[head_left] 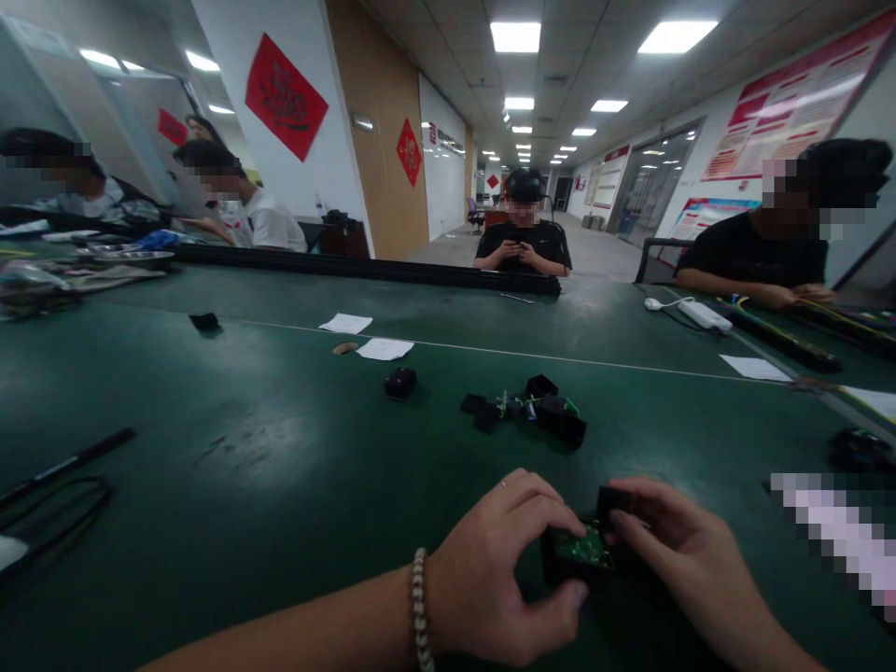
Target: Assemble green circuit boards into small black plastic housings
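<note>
The surface (pixel 280 523) is smooth and dark green, with a dull sheen of reflected light and a thin pale seam running across it beyond the hands. Near that seam lie two flat white papers (pixel 386 349), and a small black cube (pixel 400 384) with rounded edges sits nearer. To its right is a loose cluster of black parts (pixel 560 420), hollow and hard-edged, with bits of green and thin wire among them. The box (pixel 568 567) is between the two hands, low at the near side of the surface: black, open-topped, with a green board (pixel 586 543) showing inside, speckled with bright spots too small to make out. The left hand (pixel 500 569) comes in from the left, a beaded bracelet (pixel 420 607) at its wrist, its fingers clamped on the box, thumb on the near side and index finger at the far rim. The right hand (pixel 690 541) reaches in from the right, fingers bent and pinching a flat black piece (pixel 614 500), tilted up beside the box
</note>
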Demonstrator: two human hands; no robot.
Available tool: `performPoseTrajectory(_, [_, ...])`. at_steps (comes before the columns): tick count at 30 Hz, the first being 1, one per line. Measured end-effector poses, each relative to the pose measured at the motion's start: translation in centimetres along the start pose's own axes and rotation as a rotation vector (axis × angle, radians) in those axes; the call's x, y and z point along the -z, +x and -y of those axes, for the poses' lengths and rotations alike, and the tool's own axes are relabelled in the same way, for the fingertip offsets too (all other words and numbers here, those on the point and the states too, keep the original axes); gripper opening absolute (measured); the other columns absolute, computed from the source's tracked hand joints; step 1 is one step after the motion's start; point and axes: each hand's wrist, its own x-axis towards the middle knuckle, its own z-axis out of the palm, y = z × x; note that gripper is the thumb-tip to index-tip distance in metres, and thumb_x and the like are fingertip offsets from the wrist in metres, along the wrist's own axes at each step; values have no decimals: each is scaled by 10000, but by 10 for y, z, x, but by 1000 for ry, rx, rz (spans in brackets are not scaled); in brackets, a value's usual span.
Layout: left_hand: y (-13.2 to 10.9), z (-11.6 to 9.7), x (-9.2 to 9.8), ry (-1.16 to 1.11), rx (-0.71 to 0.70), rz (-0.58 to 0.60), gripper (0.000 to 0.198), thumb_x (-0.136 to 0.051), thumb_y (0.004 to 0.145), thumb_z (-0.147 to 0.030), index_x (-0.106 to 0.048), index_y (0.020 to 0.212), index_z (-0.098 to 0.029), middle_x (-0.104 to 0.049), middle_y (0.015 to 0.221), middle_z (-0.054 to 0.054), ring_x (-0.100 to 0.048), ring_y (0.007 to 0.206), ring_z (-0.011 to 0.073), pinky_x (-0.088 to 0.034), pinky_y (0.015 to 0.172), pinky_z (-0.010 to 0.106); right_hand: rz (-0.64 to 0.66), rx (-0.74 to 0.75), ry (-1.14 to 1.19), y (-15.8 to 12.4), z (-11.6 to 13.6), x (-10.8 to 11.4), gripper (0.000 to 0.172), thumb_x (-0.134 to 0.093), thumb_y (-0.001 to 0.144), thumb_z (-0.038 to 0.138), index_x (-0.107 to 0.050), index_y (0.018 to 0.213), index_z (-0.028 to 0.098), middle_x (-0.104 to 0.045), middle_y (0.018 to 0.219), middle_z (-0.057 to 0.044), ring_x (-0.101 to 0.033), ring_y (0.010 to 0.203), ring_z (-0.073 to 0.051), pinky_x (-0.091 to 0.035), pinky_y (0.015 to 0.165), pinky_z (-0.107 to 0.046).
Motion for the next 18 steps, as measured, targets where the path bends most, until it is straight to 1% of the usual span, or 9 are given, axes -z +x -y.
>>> performPoseTrajectory(3, [2, -1, 3, 15, 44, 51, 379, -704, 780, -177, -639, 1153, -168, -677, 1059, 121, -662, 953, 249, -587, 828, 391, 29, -15, 58, -2, -1, -2, 363, -883, 749, 419, -774, 1032, 218, -820, 909, -74, -802, 759, -236, -703, 645, -338])
performPoseTrajectory(5, [2, -2, 5, -14, 45, 65, 385, -709, 770, -170, -640, 1149, -172, -678, 1063, 116, -664, 959, 245, -589, 835, 384, 24, -31, 90, -2, -1, -2, 367, -884, 754, 404, -748, 1043, 223, -820, 928, -84, -805, 806, -247, -703, 678, -358])
performPoseTrajectory(9, [2, -2, 6, -35, 96, 92, 398, -714, 746, -130, -642, 1135, -172, -678, 1062, 108, -672, 951, 233, -591, 839, 367, 64, -51, 87, -3, -1, -2, 250, -852, 788, 354, -760, 973, 213, -814, 887, -77, -801, 819, -244, -686, 713, -356])
performPoseTrajectory(11, [2, -1, 6, -34, 109, 102, 388, -714, 751, -129, -646, 1131, -171, -677, 1065, 108, -674, 958, 233, -593, 843, 368, 81, -31, 60, -4, -1, -2, 190, -829, 808, 342, -771, 927, 206, -802, 872, -67, -784, 794, -221, -669, 709, -329])
performPoseTrajectory(13, [2, -1, 7, -36, 108, 113, 386, -715, 756, -138, -649, 1136, -170, -677, 1071, 110, -674, 965, 235, -596, 843, 373, 86, -7, 54, -5, 1, -2, 165, -793, 845, 354, -767, 900, 200, -774, 850, -50, -751, 718, -186, -648, 650, -297])
performPoseTrajectory(15, [3, -1, 8, -40, 109, 126, 398, -712, 754, -133, -650, 1145, -170, -678, 1067, 108, -676, 959, 233, -600, 833, 371, 85, -15, 66, -5, 3, -3, 196, -771, 874, 387, -750, 902, 194, -750, 842, -39, -727, 647, -158, -637, 600, -278])
performPoseTrajectory(18, [4, -2, 8, -46, 126, 130, 393, -704, 750, -116, -651, 1136, -174, -683, 1057, 101, -679, 950, 228, -605, 828, 370, 101, -63, 97, -6, 4, -5, 286, -755, 892, 471, -719, 951, 193, -733, 795, -29, -737, 614, -162, -644, 568, -279])
